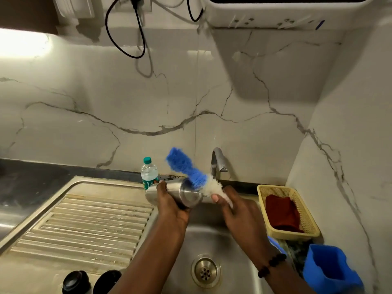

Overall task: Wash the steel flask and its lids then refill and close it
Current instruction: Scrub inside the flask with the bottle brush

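The steel flask [186,193] lies tilted on its side over the sink, mouth toward the right. My left hand [169,200] grips it around the body. My right hand [233,204] holds a bottle brush [191,172] with blue and white bristles; the blue bristle end sticks up past the flask's mouth, outside it. Two black lids [76,282] [108,280] stand on the draining board at the bottom left.
The steel sink basin [233,270] with its drain [205,270] lies below my hands, the tap [217,162] behind. A small water bottle [149,172] stands at the back edge. A yellow basket [307,219] with a red cloth and a blue container [331,270] sit right.
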A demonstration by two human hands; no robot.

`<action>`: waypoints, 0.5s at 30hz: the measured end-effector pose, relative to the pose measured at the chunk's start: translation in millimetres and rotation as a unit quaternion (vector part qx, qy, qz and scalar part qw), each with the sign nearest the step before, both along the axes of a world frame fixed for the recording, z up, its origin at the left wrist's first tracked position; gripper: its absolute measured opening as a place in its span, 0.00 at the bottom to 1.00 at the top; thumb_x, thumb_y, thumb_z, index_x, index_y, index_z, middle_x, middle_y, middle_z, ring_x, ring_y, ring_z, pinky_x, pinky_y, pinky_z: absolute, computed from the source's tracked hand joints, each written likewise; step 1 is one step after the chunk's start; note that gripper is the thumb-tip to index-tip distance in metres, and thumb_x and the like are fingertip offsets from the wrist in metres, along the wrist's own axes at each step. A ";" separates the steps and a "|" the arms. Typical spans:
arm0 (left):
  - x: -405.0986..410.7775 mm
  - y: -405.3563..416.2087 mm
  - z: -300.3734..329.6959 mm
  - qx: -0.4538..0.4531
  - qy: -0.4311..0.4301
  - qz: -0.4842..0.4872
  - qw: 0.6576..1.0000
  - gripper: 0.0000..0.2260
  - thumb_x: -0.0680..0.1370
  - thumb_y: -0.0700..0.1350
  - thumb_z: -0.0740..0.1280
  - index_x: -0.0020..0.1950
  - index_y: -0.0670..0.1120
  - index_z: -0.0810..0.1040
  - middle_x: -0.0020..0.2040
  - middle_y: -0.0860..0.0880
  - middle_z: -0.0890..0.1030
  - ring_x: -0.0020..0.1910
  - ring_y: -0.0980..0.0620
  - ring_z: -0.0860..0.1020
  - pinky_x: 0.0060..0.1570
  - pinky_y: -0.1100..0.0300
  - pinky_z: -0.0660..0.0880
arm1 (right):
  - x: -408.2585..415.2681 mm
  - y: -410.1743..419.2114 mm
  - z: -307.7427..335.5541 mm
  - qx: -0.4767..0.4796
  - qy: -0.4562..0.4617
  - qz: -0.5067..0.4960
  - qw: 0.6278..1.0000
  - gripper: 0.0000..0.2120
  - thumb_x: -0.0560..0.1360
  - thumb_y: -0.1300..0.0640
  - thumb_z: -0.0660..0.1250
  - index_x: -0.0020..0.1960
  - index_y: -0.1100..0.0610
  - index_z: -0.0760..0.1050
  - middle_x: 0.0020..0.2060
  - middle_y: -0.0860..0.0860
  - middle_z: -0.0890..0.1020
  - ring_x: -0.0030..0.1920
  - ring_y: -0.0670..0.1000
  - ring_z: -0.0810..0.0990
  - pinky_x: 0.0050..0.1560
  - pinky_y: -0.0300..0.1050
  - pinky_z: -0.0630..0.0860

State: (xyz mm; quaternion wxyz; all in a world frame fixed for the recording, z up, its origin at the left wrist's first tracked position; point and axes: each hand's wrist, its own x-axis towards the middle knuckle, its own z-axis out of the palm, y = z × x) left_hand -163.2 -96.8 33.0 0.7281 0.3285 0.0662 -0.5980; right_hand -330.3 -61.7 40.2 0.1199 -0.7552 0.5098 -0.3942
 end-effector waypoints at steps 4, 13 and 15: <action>0.7 -2.2 -1.2 -0.025 -0.034 -0.007 0.999 0.25 0.79 0.62 0.63 0.66 0.45 0.73 0.52 0.41 0.84 0.50 0.42 0.83 0.43 0.45 0.81 | 8.3 12.0 3.0 0.012 0.035 0.019 0.999 0.27 0.75 0.34 0.51 0.66 0.45 0.73 0.43 0.48 0.84 0.41 0.44 0.81 0.35 0.34 0.70; 12.2 2.3 -14.3 0.004 -0.148 0.005 0.989 0.11 0.83 0.52 0.60 0.50 0.44 0.74 0.44 0.44 0.78 0.45 0.46 0.79 0.42 0.51 0.79 | 13.5 20.7 17.5 -0.056 0.143 0.013 0.988 0.27 0.78 0.33 0.49 0.64 0.45 0.75 0.42 0.47 0.85 0.40 0.44 0.81 0.35 0.37 0.72; 16.7 3.1 -12.6 0.009 -0.183 -0.006 0.983 0.15 0.80 0.53 0.65 0.57 0.43 0.77 0.50 0.42 0.81 0.51 0.43 0.80 0.47 0.47 0.80 | 9.4 12.3 19.3 0.015 0.147 0.030 0.989 0.29 0.77 0.32 0.48 0.71 0.43 0.68 0.51 0.47 0.84 0.50 0.46 0.80 0.46 0.42 0.76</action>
